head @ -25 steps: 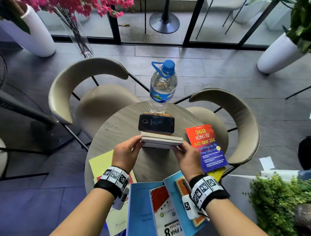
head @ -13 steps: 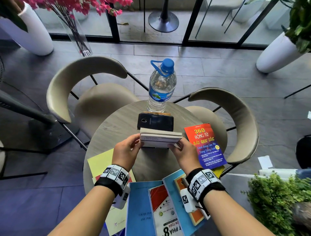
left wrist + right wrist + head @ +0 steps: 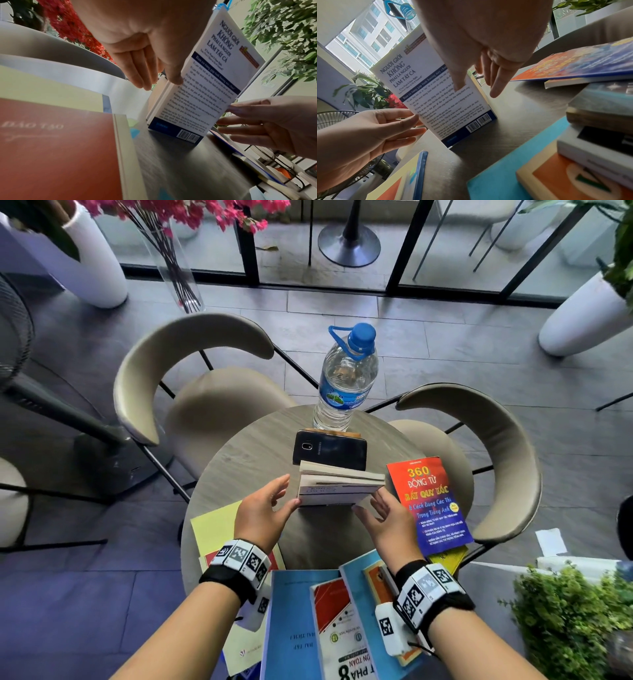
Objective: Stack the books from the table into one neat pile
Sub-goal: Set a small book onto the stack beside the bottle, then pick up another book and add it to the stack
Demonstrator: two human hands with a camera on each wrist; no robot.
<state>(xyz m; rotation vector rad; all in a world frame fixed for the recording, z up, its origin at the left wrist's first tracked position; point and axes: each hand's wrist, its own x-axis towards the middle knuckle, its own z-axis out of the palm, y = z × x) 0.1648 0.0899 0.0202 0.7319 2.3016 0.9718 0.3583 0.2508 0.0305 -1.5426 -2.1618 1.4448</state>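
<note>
A white book [image 3: 339, 491] stands tilted on its lower edge at the middle of the round table [image 3: 246, 460], back cover with barcodes [image 3: 188, 136] facing me. My left hand [image 3: 270, 508] touches its left edge with straight fingers, the thumb [image 3: 173, 77] on the cover. Fingers spread, my right hand [image 3: 380, 515] touches the right edge, its thumb [image 3: 458, 83] on the cover. A red and blue book [image 3: 430, 501] lies to the right. Blue books [image 3: 294, 628] and a yellow one [image 3: 215, 525] lie along the near edge.
A black phone [image 3: 329, 448] lies on a thin book just behind the white book, with a water bottle [image 3: 346, 381] beyond it. Two beige chairs [image 3: 191, 392] ring the far side. A green plant [image 3: 565, 618] stands at the near right.
The white book was low and nearly flat between both hands; its far edge has tipped up so it stands tilted. Both hands have loosened from gripping its ends to straight fingers.
</note>
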